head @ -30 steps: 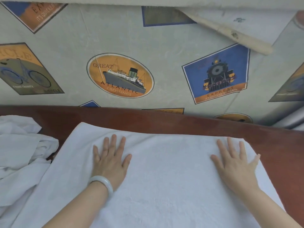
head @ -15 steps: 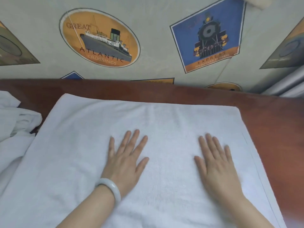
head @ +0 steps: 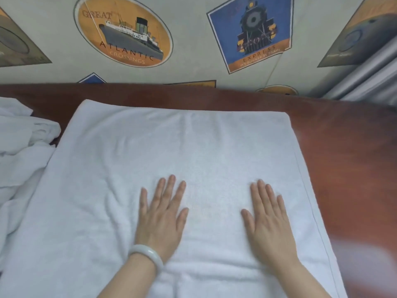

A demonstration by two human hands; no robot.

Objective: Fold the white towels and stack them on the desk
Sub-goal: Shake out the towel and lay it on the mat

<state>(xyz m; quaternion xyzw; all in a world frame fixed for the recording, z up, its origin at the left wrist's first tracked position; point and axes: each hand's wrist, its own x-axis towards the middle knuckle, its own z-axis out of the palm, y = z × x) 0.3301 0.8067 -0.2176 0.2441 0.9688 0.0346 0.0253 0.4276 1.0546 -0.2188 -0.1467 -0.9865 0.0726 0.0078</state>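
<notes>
**Both hands flat on a spread-out towel, more laundry piled at the left**

Head view, the only one here. A white towel (head: 193,147) lies spread flat on the reddish-brown table (head: 348,151) and covers most of its middle. The towel's far edge runs close to the table's back edge, with a strip of bare wood between them. Its near end runs out of the bottom of the shot, so I can't tell where it stops.

The left hand (head: 161,220) and right hand (head: 266,224) both rest palm-down on the towel, side by side toward the table's near edge. Fingers are straight and slightly spread, pointing at the back edge, and they aren't gripping anything. There's a pale bangle (head: 148,254) on the left wrist.

At the table's left edge sits a crumpled heap of white towels (head: 25,147), unfolded, pressed right up against the flat towel's left side. The right side of the table is bare wood, and the near right corner is a blurry smear.

Behind the back edge is a grey wall with a ship emblem (head: 122,31) reading "Great Atlantic Crossings" and a blue train poster (head: 251,33). Something grey and ribbed (head: 365,78) sits past the far right corner, too soft to identify.
</notes>
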